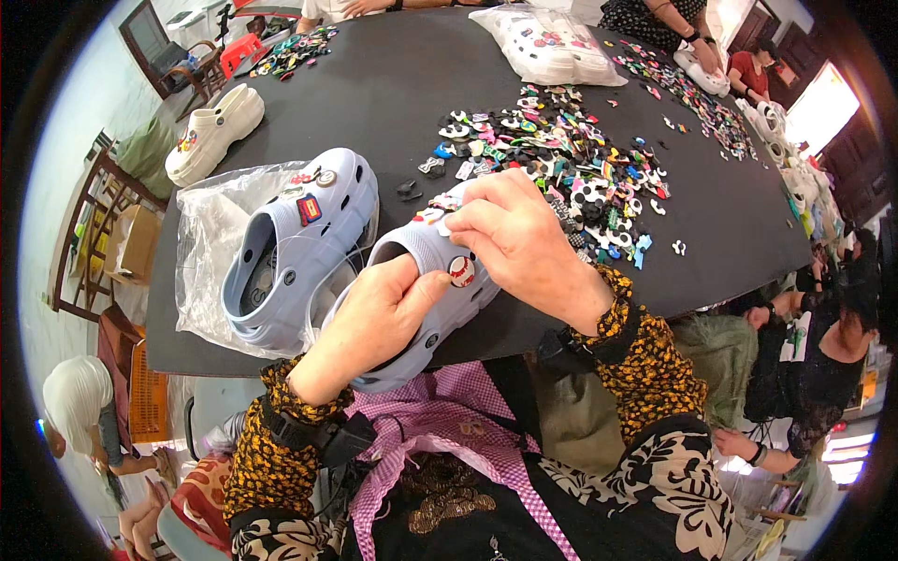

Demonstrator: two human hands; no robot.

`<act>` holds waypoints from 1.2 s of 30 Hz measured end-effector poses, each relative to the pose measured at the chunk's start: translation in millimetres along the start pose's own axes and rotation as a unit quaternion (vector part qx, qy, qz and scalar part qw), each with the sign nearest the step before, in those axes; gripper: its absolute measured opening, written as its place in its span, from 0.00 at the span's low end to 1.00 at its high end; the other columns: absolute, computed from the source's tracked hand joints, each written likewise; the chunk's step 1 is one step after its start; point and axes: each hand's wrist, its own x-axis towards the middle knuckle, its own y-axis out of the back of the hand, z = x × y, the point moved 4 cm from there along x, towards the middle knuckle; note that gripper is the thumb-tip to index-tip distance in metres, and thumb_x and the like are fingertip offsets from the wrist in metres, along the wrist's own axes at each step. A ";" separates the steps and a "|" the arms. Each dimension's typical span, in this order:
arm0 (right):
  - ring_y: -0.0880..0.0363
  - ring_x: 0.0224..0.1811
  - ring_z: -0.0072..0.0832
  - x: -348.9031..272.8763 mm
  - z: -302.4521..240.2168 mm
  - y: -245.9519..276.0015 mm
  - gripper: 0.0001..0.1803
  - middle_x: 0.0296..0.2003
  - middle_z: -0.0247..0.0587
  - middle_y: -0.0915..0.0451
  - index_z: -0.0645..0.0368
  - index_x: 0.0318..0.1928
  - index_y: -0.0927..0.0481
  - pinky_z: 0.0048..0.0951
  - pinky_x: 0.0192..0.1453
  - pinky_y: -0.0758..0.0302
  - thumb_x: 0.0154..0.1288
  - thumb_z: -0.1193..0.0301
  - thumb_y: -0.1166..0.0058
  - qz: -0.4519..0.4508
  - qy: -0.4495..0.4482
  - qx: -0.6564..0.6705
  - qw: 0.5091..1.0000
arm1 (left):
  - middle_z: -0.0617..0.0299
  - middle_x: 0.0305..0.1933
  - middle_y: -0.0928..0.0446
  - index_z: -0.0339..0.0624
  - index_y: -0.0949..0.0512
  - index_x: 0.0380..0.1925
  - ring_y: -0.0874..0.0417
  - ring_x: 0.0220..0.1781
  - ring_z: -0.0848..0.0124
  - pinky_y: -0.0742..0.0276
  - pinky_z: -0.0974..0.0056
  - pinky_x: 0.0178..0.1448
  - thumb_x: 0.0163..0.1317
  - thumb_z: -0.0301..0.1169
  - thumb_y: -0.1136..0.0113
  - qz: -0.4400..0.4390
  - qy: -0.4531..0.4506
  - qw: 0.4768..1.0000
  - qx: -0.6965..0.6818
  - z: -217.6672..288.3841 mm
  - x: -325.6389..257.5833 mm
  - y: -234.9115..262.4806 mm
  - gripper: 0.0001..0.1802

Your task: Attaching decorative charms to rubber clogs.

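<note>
Head camera is showing me, at my distant station, a light-blue clog (460, 309) tilting over the near edge of a black table (393, 84). I am watching the left hand (374, 313) clamping it by the rim of its opening, thumb on top, while the right hand (528, 245) is bunching its fingertips against a white charm (431, 216) on its upper; I cannot tell whether they are pinching it. A baseball charm (462, 271) is also sitting on the clog. Left of the clog, its mate (327, 224) is resting on a clear plastic bag (201, 252), and a white clog (220, 131) is lying farther off. Beyond the clog, shoe charms (561, 154) are lying heaped, with bagged white clogs (552, 47) resting farther back.
</note>
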 end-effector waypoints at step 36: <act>0.25 0.44 0.41 -8.0 3.1 -2.8 0.09 0.39 0.41 0.22 0.59 0.39 0.19 0.39 0.50 0.29 0.55 0.77 0.42 -0.012 0.042 -0.002 0.999 | 0.45 0.21 0.26 0.28 0.24 0.27 0.24 0.24 0.60 0.29 0.56 0.32 0.66 0.39 0.45 0.005 0.005 1.000 -0.005 -14.2 4.6 -2.4 0.20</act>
